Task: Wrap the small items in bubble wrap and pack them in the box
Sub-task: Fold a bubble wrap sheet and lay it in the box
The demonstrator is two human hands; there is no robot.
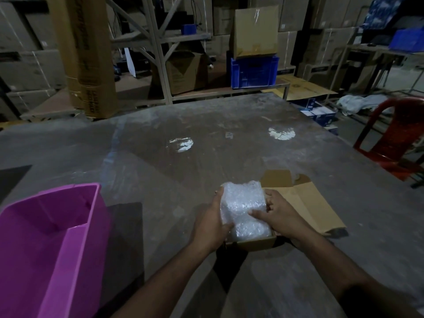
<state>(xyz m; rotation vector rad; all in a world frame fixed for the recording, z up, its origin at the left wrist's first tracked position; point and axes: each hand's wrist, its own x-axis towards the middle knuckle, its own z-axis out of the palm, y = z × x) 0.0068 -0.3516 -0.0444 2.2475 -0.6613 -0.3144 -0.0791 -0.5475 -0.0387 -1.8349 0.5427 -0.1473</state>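
Observation:
A white bubble-wrapped bundle point(243, 204) sits partly inside a small open cardboard box point(257, 242) on the grey table. My left hand point(212, 222) grips the bundle's left side, thumb curled over its front. My right hand point(276, 213) holds the right side, thumb lying across the top of the wrap. The box's lid flap point(314, 205) lies open to the right. What is inside the wrap is hidden.
A purple plastic bin point(52, 244) stands at the near left of the table point(206, 145). A red plastic chair point(397, 138) is off the table's right edge. Beyond the far edge are shelves, cardboard boxes and a blue crate point(253, 71).

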